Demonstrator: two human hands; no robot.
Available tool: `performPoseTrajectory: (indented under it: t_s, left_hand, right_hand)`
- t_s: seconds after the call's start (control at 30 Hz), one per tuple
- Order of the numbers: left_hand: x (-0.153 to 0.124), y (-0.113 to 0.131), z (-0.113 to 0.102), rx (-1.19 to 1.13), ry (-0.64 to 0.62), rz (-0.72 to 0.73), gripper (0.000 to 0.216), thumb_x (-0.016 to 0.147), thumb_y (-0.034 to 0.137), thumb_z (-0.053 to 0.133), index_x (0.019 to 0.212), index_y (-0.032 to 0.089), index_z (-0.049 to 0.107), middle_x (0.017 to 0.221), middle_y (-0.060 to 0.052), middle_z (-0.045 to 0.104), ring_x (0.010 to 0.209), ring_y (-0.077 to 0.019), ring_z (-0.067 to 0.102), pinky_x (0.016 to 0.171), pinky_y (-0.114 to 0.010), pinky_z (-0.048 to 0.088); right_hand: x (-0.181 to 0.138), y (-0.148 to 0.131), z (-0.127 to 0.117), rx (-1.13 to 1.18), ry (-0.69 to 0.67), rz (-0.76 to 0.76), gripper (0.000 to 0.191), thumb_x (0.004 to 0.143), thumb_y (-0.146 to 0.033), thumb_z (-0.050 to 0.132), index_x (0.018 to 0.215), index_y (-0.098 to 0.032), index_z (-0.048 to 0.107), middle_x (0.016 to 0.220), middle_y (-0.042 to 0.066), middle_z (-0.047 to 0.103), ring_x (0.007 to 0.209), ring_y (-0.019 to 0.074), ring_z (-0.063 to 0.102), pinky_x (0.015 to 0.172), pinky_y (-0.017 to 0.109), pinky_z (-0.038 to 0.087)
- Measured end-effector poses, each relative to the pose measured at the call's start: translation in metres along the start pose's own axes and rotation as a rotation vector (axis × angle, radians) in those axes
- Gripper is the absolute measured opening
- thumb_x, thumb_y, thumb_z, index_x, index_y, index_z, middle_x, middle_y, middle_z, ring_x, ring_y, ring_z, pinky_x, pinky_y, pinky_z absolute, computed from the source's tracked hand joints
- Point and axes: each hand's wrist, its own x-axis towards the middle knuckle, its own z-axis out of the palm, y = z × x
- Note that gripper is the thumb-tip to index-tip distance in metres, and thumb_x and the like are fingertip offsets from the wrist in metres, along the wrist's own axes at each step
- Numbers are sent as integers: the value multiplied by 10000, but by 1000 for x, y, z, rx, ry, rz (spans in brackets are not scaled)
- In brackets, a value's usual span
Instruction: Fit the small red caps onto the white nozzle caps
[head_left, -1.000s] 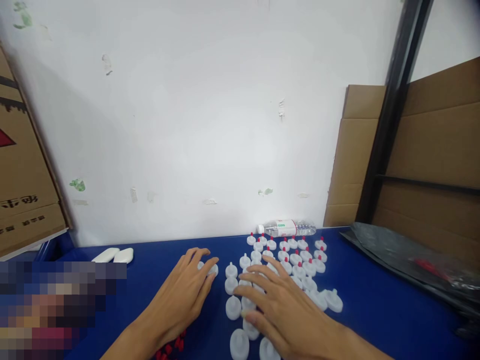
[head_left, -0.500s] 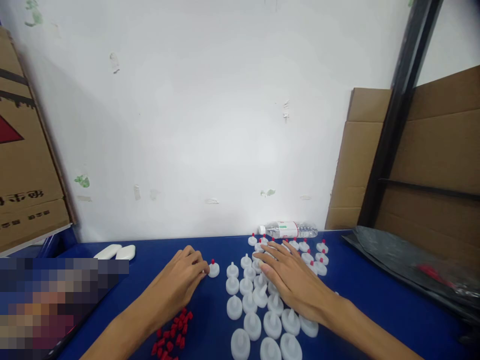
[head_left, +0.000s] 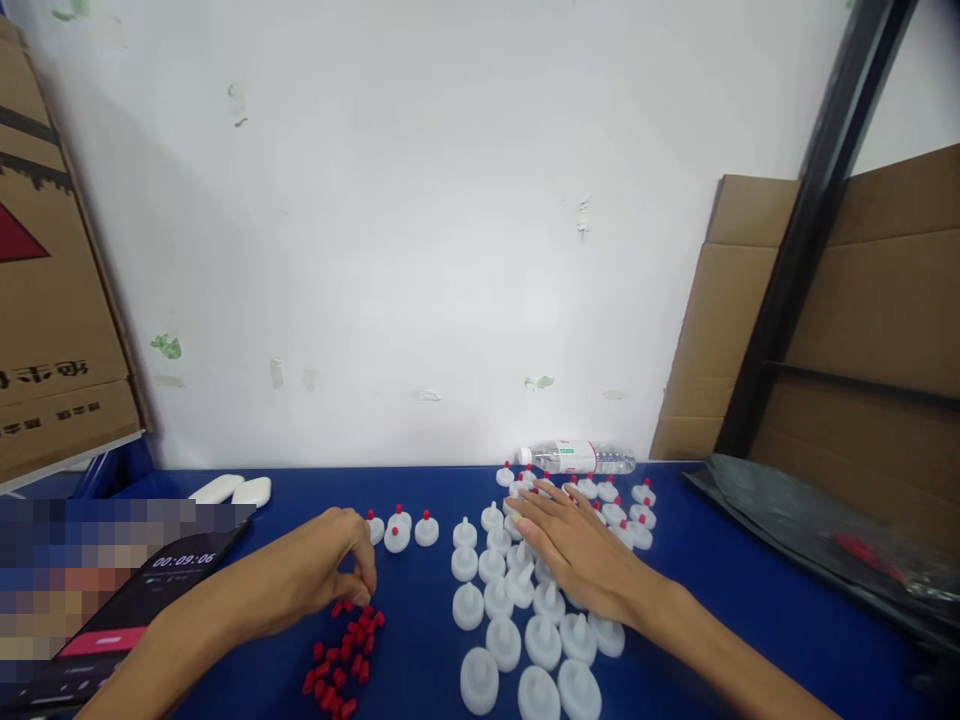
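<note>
My left hand [head_left: 337, 565] curls down at the top of a loose pile of small red caps [head_left: 346, 655]. Its thumb and fingertips come together there; whether a cap is between them is hidden. Just behind it stand several white nozzle lids with red tips [head_left: 426, 529]. My right hand [head_left: 570, 540] lies flat with its fingers stretched out over a cluster of white nozzle lids, covering some of them. Bare white nozzle lids [head_left: 503, 642] stand upright in rough rows left of and in front of that hand. More red-tipped lids [head_left: 643, 514] stand beyond and right of it.
A clear plastic bottle [head_left: 577, 458] lies along the wall. At the left are a phone showing a timer [head_left: 142, 610], two white oval objects [head_left: 251, 491] and a cardboard box [head_left: 60, 300]. A grey plastic bag [head_left: 795, 530] lies at the right.
My left hand has moved back toward me and left, from a red-tipped lid to the red caps, uncovering several capped lids. My right hand stays almost where it was.
</note>
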Motion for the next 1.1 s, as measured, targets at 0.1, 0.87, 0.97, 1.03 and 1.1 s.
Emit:
performPoseTrajectory:
  t_s: [0.1, 0.87, 0.97, 1.03, 1.1]
  left_hand:
    - [1, -2, 2, 6, -12, -22, 103, 810, 234, 655, 788, 269, 748, 877, 11, 714, 904, -200, 657, 773, -256, 493]
    - [15, 39, 9, 249, 178, 23, 138, 906, 200, 474, 854, 237, 597, 836, -7, 689, 753, -199, 626, 675, -297, 407]
    - [20, 36, 16, 295, 210, 85, 182, 941, 196, 454, 885, 231, 623, 868, -22, 685, 748, -198, 629, 670, -301, 415]
    - [22, 32, 22, 303, 241, 130, 229, 973, 201, 439, 978, 234, 665, 922, -37, 697, 811, -209, 652, 712, -312, 444]
    - [24, 29, 27, 305, 271, 184, 272, 1001, 203, 430, 1092, 241, 683, 994, -50, 714, 897, -220, 668, 773, -324, 469]
  right_hand:
    - [2, 0, 0, 7, -3, -13, 640, 1069, -597, 159, 1507, -268, 489, 1550, 36, 490, 1512, 356, 260, 1211, 647, 134]
    - [20, 1, 1, -32, 63, -101, 521, 1097, -487, 195, 1176, -261, 657, 1234, 23, 690, 1330, 298, 484, 1178, 561, 231]
    - [22, 2, 1, -38, 66, -103, 507, 1097, -480, 212, 1128, -248, 661, 1213, 32, 693, 1343, 302, 475, 1176, 563, 234]
    - [22, 3, 0, -41, 62, -98, 523, 1095, -484, 212, 1112, -230, 669, 1199, 53, 698, 1379, 320, 444, 1180, 582, 221]
    - [22, 3, 1, -41, 52, -91, 542, 1093, -494, 207, 1143, -227, 675, 1222, 65, 697, 1413, 338, 409, 1178, 611, 210]
